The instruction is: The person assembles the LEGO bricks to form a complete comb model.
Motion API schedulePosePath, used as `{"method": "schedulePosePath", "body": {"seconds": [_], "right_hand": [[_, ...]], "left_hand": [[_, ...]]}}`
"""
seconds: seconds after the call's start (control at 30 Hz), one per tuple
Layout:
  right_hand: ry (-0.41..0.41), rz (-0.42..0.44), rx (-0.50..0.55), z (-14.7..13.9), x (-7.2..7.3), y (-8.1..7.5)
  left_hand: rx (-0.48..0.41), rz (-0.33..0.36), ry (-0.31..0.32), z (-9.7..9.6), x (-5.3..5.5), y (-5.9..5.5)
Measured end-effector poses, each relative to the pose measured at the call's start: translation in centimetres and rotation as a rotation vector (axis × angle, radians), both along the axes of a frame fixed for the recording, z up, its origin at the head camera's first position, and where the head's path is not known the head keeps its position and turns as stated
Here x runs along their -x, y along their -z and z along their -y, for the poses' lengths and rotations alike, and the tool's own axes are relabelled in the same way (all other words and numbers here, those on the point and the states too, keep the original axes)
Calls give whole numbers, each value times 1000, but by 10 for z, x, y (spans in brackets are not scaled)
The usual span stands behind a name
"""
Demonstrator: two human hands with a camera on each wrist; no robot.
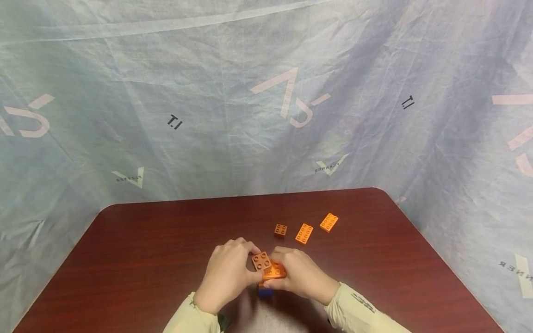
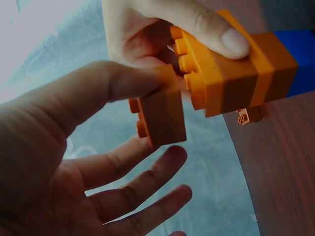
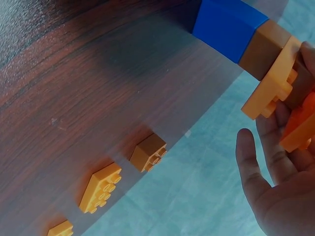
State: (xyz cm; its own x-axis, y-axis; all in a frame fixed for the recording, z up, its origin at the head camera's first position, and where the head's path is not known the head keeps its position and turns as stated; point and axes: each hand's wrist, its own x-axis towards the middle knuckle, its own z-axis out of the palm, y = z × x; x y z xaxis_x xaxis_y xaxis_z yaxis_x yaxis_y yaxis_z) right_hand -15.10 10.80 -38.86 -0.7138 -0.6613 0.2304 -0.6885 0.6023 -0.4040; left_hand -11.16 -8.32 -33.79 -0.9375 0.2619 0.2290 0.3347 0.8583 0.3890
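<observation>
A small square orange-brown brick (image 1: 261, 262) with studs is pinched between the thumb and fingers of my left hand (image 1: 225, 273). In the left wrist view this brick (image 2: 166, 118) is just off the studded top of a stack. My right hand (image 1: 306, 276) grips the stack near its top, thumb (image 2: 221, 37) along one side. The stack has a blue base (image 3: 229, 29), an orange-brown brick (image 3: 265, 49) on it, a wider light-orange brick (image 3: 273, 81), then more orange layers. In the head view, the hands and upper bricks partly hide the blue base.
Beyond the hands on the dark red table (image 1: 166, 240) lie a small orange-brown brick (image 1: 281, 230) and two longer light-orange bricks, one nearer (image 1: 304, 234) and one farther right (image 1: 329, 222). A grey printed cloth (image 1: 225, 115) hangs around the table's far and side edges.
</observation>
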Motion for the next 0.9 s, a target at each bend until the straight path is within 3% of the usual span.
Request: {"method": "schedulePosePath", "body": {"seconds": [0.53,0.8,0.9], "right_hand": [[-4,33,-6,1,0,-2],[5,62,12,1,1,-5],[13,68,8,3,1,-5]], "left_hand": [[15,50,75,0,1,4],[49,-22,112,-1,5,7],[42,-20,128,0,6,8]]}}
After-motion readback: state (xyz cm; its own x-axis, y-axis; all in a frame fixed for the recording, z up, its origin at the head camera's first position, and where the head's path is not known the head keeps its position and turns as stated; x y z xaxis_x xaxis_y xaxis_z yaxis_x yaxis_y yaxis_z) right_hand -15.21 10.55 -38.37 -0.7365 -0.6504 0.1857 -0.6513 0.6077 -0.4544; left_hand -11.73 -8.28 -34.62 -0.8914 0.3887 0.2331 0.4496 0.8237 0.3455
